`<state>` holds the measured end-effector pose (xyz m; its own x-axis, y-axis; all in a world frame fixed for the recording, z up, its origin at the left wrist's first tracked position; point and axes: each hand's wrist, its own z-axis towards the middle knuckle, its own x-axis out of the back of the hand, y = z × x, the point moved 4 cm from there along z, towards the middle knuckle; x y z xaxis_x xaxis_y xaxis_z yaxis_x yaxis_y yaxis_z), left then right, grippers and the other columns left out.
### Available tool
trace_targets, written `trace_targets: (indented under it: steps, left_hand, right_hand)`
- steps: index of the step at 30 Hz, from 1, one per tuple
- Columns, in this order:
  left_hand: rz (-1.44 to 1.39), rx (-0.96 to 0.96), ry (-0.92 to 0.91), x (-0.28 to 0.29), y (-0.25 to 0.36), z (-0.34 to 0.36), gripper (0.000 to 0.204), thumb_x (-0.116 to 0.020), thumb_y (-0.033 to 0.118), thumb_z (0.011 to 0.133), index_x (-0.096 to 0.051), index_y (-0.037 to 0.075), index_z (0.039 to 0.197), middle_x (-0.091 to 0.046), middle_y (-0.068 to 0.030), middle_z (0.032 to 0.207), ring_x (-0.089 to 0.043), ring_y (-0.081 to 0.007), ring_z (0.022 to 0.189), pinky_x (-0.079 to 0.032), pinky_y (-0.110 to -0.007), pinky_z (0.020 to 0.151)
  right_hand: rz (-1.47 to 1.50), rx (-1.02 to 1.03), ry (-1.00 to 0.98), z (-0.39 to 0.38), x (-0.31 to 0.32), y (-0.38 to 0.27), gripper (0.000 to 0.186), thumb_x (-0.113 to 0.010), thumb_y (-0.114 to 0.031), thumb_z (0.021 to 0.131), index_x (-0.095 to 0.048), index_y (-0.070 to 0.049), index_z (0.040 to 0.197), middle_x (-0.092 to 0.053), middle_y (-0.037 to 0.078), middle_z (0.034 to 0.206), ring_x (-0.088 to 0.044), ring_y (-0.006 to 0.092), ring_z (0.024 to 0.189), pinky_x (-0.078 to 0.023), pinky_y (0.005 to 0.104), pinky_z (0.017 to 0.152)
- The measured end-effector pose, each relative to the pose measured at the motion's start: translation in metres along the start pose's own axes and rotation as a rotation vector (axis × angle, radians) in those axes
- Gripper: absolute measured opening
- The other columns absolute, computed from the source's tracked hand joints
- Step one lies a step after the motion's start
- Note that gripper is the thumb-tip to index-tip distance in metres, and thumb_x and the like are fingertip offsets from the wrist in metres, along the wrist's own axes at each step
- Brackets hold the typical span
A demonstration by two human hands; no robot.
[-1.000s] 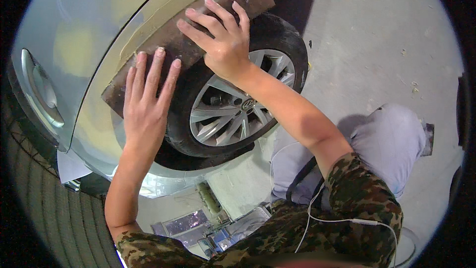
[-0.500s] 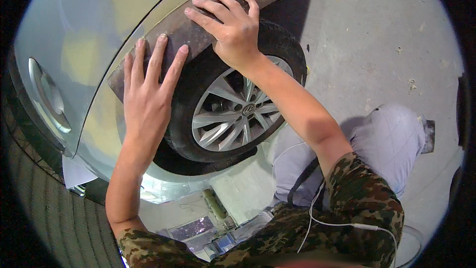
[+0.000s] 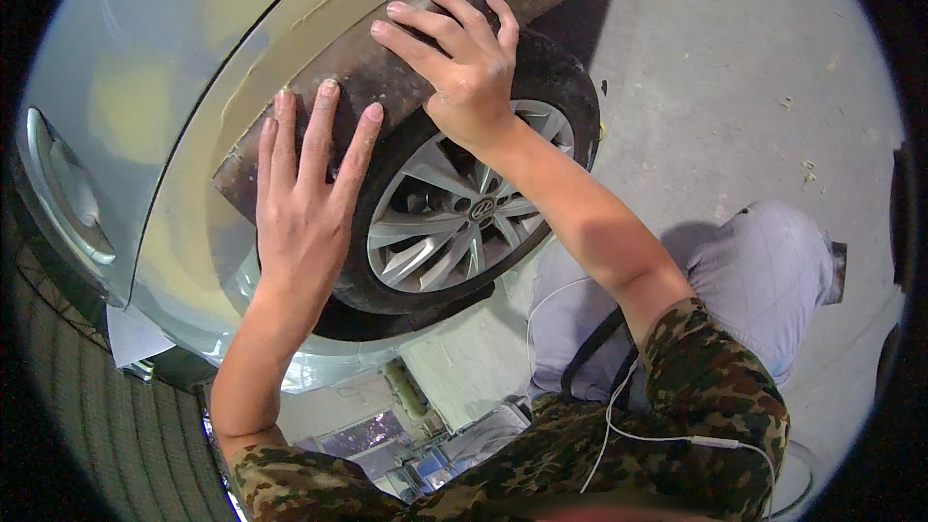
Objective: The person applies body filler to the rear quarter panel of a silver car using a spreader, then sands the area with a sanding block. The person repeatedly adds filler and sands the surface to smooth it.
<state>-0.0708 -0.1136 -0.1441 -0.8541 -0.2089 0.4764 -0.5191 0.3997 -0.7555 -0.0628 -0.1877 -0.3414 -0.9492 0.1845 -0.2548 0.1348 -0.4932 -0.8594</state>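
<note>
A long, flexible brown metal sheet (image 3: pixel 372 87), stained and worn, spans the car's wheel arch, held in both my hands. The fingers of my left hand (image 3: pixel 304 188) lie spread over its lower left end, the thumb hidden. Nearer its upper right end, my right hand (image 3: pixel 469 77) grips it with fingers fanned across the face; its thumb is out of sight too. Beside the sheet's upper edge, a smooth beige filler-like band (image 3: pixel 275 63) with a raised ridge covers the car panel (image 3: pixel 159 14). Just beyond the lower edge is the tyre (image 3: pixel 338 280).
The silver spoked wheel (image 3: pixel 425 222) sits below my forearms. A door handle (image 3: pixel 68 188) projects at the far left, past a dark panel gap. Grey concrete floor (image 3: pixel 706 87) stretches right. My bent knee (image 3: pixel 764 271) is close by, and a white cable (image 3: pixel 667 437) hangs across my shirt.
Both hands have drawn the metal sheet down and right, toward the wheel. A wider stretch of the beige band with its ridge now shows above it. The view has shifted slightly.
</note>
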Motion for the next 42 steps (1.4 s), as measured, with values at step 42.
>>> trace_targets:
  steps: [42]
  left_hand:
    - [0.132,0.031,0.038,0.03,-0.012,0.011,0.067,-0.059,0.008,0.097,-0.057,0.031,0.159,-0.051,-0.0087,0.166,-0.046,-0.0445,0.152,-0.034,-0.063,0.126]
  right_hand:
    - [-0.025,0.081,0.054,0.03,0.009,-0.001,0.055,-0.069,0.001,0.084,-0.083,-0.032,0.126,-0.075,-0.008,0.135,-0.064,0.0234,0.132,-0.033,0.0554,0.115]
